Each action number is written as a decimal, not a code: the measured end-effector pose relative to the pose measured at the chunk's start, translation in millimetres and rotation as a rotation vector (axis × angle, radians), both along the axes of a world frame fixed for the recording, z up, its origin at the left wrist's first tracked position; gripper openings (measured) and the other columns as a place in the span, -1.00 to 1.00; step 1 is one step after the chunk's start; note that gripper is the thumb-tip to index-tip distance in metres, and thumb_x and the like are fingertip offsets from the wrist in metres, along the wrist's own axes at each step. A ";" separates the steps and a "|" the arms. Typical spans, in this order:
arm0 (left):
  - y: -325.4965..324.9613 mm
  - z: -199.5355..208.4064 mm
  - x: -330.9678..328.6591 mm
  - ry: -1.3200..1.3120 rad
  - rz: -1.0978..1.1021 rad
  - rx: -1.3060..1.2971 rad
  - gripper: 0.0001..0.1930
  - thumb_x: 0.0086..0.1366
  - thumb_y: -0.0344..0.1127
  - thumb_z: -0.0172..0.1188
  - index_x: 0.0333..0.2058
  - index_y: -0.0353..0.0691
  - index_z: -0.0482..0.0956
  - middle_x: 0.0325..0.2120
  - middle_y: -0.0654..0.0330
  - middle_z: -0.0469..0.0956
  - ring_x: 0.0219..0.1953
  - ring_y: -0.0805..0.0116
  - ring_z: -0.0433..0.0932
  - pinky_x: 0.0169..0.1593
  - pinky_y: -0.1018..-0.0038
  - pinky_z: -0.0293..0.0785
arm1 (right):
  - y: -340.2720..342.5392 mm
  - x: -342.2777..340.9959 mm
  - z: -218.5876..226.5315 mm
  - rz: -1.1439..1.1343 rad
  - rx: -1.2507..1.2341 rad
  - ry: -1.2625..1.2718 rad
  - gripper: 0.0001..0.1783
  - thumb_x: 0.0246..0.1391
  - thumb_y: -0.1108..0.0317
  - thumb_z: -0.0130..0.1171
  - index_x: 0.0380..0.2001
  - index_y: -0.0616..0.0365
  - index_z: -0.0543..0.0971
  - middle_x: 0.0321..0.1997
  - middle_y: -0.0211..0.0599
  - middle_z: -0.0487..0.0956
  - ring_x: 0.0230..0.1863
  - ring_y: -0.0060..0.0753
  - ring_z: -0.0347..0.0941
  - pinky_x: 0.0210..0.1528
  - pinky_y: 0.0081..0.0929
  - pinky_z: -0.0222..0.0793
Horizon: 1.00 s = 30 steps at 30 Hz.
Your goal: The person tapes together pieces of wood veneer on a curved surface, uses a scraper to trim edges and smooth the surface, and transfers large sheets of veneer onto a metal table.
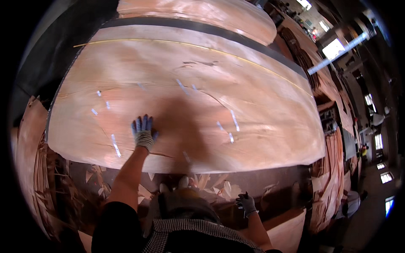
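A large sheet of pale reddish wood veneer [261,147] lies before me, with several short whitish tape strips [115,146] stuck along its cracks and seams. My left hand [144,131], in a grey glove with bluish fingers, presses flat on the sheet, fingers spread. A dark shadow falls over the veneer beside it. Low on the right, away from the sheet, my right hand [247,204] hangs in a grey glove with dark fingertips. Its fingers look curled; a small thin shape shows under them, too small to name.
A thin yellow strip [202,47] runs across the sheet's far part. Beyond a dark border lies another veneer pile [202,14]. Veneer stacks stand at the left [31,139] and right [333,177]. Torn veneer scraps [228,190] litter the floor near my feet. A person [351,204] is at far right.
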<state>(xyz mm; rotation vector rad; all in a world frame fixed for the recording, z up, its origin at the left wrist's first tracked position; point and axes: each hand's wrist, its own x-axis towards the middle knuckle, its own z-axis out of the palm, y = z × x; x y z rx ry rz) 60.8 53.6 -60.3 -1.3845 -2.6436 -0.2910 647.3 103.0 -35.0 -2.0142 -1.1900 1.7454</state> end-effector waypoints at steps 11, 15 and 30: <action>-43.5 0.9 -15.7 0.059 0.400 -0.166 -0.31 0.16 0.10 0.09 0.24 0.06 0.18 0.29 0.22 0.10 0.32 0.05 -0.01 0.24 -0.16 -0.13 | 69.3 128.3 -23.0 0.164 0.357 -0.404 -0.79 0.10 0.31 0.06 -0.39 0.22 0.58 -0.46 -0.12 0.59 -0.50 -0.24 0.50 -0.39 -0.34 0.40; 83.8 43.6 110.8 -0.003 0.095 0.007 -0.18 0.01 -0.10 0.25 0.25 -0.08 0.10 0.26 0.01 0.06 0.30 -0.06 -0.01 0.23 -0.11 -0.09 | 204.5 69.1 27.4 0.530 1.106 -0.526 -0.79 0.10 0.36 0.09 -0.21 0.18 0.55 -0.26 -0.07 0.56 -0.26 -0.04 0.50 -0.22 -0.26 0.42; 122.8 9.4 99.0 -0.092 0.664 -0.125 -0.26 0.23 0.16 -0.04 0.28 -0.08 0.04 0.32 0.01 -0.06 0.33 -0.09 -0.09 0.30 -0.08 -0.22 | 479.4 -75.5 23.5 1.263 1.342 -0.715 -0.72 -0.08 0.15 0.21 -0.29 0.01 0.50 -0.27 -0.25 0.45 -0.23 -0.11 0.43 -0.33 -0.18 0.45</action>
